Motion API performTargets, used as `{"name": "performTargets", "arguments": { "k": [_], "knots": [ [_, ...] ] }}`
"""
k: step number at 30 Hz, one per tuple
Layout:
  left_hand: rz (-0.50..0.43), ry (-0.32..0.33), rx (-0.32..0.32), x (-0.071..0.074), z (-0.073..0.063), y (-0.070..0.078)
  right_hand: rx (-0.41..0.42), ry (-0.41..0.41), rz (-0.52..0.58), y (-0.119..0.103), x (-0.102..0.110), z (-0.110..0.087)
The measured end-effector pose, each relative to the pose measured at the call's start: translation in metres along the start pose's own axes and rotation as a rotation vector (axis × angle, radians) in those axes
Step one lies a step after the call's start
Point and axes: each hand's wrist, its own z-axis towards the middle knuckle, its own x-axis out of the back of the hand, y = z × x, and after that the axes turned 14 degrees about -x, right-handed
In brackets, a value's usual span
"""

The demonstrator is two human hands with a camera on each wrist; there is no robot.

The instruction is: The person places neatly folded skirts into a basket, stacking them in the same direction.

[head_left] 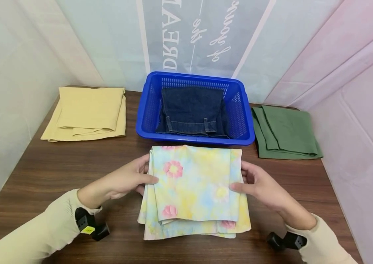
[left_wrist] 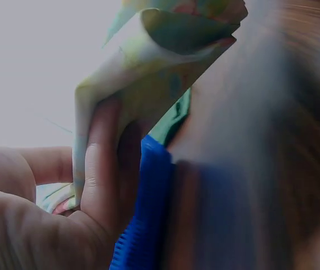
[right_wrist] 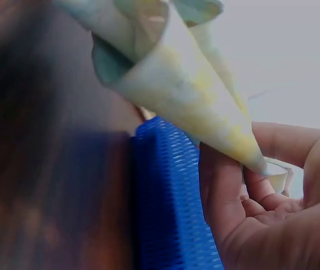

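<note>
You have the folded pastel floral cloth [head_left: 196, 187] between both hands, in front of you and just on your side of the blue plastic basket [head_left: 193, 139]. Your left hand [head_left: 130, 179] pinches its left edge, thumb on top and fingers underneath; your right hand [head_left: 261, 187] grips the right edge in the same way. In both wrist views the cloth's underside shows, with its folds gaping a little, and it is up off the dark wood-grain counter [head_left: 57, 172]. Pink flowers show on its upper face, over yellow and pale blue patches.

Inside the basket lie folded dark denim jeans [head_left: 193, 106], belt loops toward you. Left of the basket, and apart from it, is a folded pale yellow cloth [head_left: 90, 108]; just beside its right side is a folded green cloth [head_left: 293, 130]. Behind the basket hangs a printed backdrop [head_left: 113, 40] with upside-down lettering. You wear cream sleeves [head_left: 41, 227] and black wrist devices [head_left: 85, 220].
</note>
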Motion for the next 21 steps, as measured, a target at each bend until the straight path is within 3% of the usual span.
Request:
{"name": "performTargets", "arguments": {
  "k": [5,10,13,21],
  "knots": [
    [0.051,-0.017,-0.039,0.000,0.005,0.028,0.041,0.021,-0.027,-0.025,0.009,-0.005],
    [0.121,0.031,-0.045,0.003,0.020,0.058,0.045,0.094,-0.060,-0.053,0.024,-0.002],
    [0.181,0.100,-0.052,0.005,0.037,0.078,0.026,0.147,-0.060,-0.072,0.038,0.006],
    [0.341,0.267,-0.043,0.018,0.089,0.123,0.018,0.193,0.082,-0.117,0.076,0.043]
  ]
}}
